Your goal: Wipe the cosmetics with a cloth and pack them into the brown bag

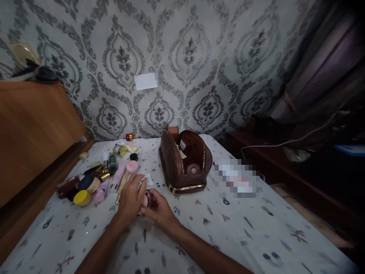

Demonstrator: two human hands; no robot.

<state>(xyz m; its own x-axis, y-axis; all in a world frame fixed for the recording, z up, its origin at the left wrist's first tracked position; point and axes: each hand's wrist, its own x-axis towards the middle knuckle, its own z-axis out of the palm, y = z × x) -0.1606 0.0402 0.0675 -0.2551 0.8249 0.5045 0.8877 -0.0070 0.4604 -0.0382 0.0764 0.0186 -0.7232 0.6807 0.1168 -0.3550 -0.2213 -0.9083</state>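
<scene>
Both your hands were at work low at the centre of the view, over a white cloth [196, 232] printed with small plant motifs. Your right hand [162, 210] held a small round container [146, 198], thumb below and fingers curled about its far side. Your left hand [131, 198] met it from the left, back of the hand up, fingers bent and lying close together; their tips were partly hidden, so how firmly they gripped could not be told. The container sat between the two hands, in front of the brown bag [172, 163] and to its left. A crumpled-looking white item [148, 179] lay just beyond your left fingers, its kind unclear. Left of your hands, a loose cluster of cosmetics: yellow-lidded jar [82, 198] nearest you, purple-and-pink bottle [100, 193], dark-lidded jar [89, 183], and a pink round case [132, 166] close beyond your left hand. A small black lid [133, 156] lay past the pink case; a red-and-gold piece [129, 137] sat by the wall. The bag stood upright, mouth open, a silvery item [183, 145] visible inside. Right of the bag, a pixelated patch [237, 178] hid whatever lay there. A white card [146, 81] showed on the patterned wall [188, 49].
</scene>
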